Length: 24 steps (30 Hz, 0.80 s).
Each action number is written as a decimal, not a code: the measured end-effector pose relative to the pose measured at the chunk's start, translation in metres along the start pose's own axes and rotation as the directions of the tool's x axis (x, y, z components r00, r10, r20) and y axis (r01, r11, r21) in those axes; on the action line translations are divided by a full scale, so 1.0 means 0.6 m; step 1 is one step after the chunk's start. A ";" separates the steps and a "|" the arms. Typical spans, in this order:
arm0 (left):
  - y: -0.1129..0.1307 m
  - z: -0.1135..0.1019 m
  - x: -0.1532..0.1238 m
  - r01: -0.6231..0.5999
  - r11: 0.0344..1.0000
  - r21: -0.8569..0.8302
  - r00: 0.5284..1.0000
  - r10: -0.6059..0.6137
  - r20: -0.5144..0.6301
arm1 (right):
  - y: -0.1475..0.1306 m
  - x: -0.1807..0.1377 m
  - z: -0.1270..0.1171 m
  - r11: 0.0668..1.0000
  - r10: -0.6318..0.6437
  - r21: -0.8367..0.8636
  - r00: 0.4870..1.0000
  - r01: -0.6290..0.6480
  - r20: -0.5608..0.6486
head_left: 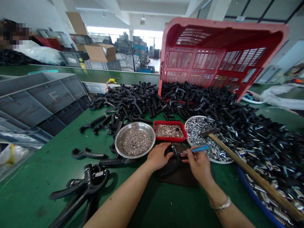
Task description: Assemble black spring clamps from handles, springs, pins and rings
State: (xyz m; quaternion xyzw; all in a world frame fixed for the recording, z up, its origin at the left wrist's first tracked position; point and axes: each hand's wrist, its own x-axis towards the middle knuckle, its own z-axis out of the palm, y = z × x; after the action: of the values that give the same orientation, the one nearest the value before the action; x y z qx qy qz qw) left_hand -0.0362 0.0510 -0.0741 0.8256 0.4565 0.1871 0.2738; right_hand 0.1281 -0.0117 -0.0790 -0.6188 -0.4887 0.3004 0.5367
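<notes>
In front of me a black plastic handle piece (171, 165) lies on a dark flat block (184, 179). My left hand (159, 155) grips its left side, thumb and fingers curled against it. From the right, my right hand (199, 163) pinches a blue-handled screwdriver (201, 148), its tip end pointing left at the metal fitting (175, 148) on the piece. Whether the tip touches the fitting I cannot tell. Just beyond my hands are a steel bowl (117, 145) of small metal parts, a red tray (169, 138) of pins and a white bowl (224, 162) of shiny metal pieces.
A hammer (249, 167) rests across the white bowl and the blue-rimmed container (255, 194) at right. Black handles (142, 101) pile up behind, beneath a tipped red crate (224, 25). Hand grippers with springs (89, 182) lie at front left, near grey crates (45, 101).
</notes>
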 end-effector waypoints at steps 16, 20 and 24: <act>0.005 0.007 0.001 0.026 1.000 0.003 1.000 -0.026 -0.016 | -0.013 0.027 0.001 0.968 0.150 0.184 0.983 -0.168 0.106; 0.002 0.002 0.001 0.002 1.000 -0.001 1.000 -0.002 -0.003 | -0.019 0.025 -0.001 0.929 0.236 0.219 0.933 -0.298 0.270; 0.007 -0.002 -0.003 0.030 0.999 0.046 0.999 -0.031 0.018 | -0.017 0.018 -0.006 0.978 0.165 0.087 0.960 -0.188 0.228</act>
State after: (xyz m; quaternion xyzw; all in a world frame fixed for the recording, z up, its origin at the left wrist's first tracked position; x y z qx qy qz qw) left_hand -0.0349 0.0482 -0.0703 0.8264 0.4705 0.1648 0.2619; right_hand 0.1323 -0.0037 -0.0667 -0.5932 -0.4708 0.4394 0.4831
